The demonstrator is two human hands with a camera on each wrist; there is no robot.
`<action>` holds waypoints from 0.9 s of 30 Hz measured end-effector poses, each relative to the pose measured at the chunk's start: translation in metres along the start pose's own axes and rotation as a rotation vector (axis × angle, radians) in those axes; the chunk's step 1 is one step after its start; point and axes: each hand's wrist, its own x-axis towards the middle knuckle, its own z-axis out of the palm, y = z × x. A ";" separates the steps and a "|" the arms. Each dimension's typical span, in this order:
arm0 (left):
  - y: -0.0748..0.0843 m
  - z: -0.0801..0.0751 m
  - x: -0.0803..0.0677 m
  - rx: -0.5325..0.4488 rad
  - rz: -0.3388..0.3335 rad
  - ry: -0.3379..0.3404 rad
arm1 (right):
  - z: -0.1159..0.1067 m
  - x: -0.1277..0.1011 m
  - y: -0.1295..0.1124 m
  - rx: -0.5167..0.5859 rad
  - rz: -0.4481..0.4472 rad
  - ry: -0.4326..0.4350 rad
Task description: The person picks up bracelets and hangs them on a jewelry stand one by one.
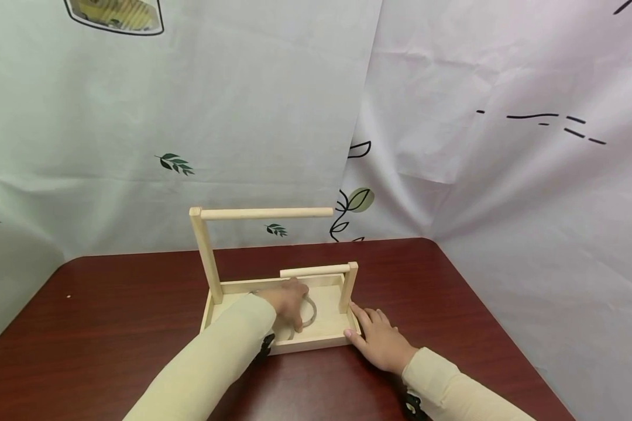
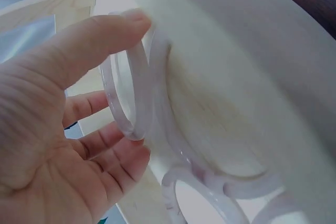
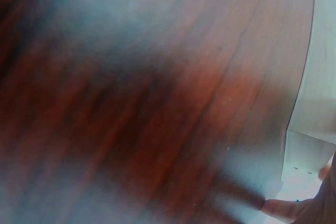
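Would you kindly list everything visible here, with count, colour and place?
wooden tray stand: one, pale wood, two posts with dowel arms, mid-table.
rings: several, translucent white, lying in the tray; exact count unclear.
ring: one, translucent white, pinched by the left hand.
table: one, dark red-brown.
backdrop sheets: white, leaf print, behind the table.
left hand: cream sleeve, inside the tray.
right hand: cream sleeve, flat on the table, touching the tray's right corner.

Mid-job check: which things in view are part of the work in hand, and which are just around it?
In the work:
- left hand, pinching a white ring
- more white rings in the tray
- wooden rack with tray
- right hand, resting against the tray's corner

Just around:
- dark red table
- leaf-print cloth backdrop
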 end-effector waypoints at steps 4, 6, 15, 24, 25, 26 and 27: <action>-0.003 -0.004 -0.004 -0.024 -0.033 0.003 | 0.000 -0.001 -0.001 -0.001 0.001 0.001; -0.005 -0.007 -0.006 -0.055 -0.059 0.002 | 0.000 -0.001 -0.001 0.001 0.001 0.001; -0.014 -0.011 -0.017 -0.159 -0.050 0.095 | 0.002 -0.001 0.002 -0.002 -0.003 -0.004; -0.026 -0.015 -0.028 -0.126 0.040 0.209 | 0.001 -0.001 0.001 -0.004 -0.005 -0.012; -0.027 -0.016 -0.030 -0.129 0.043 0.219 | 0.000 -0.001 0.001 -0.006 -0.006 -0.013; -0.028 -0.017 -0.032 -0.132 0.047 0.228 | 0.000 -0.001 0.001 -0.007 -0.006 -0.014; -0.029 -0.017 -0.033 -0.140 0.044 0.236 | 0.000 -0.001 0.001 -0.008 -0.006 -0.014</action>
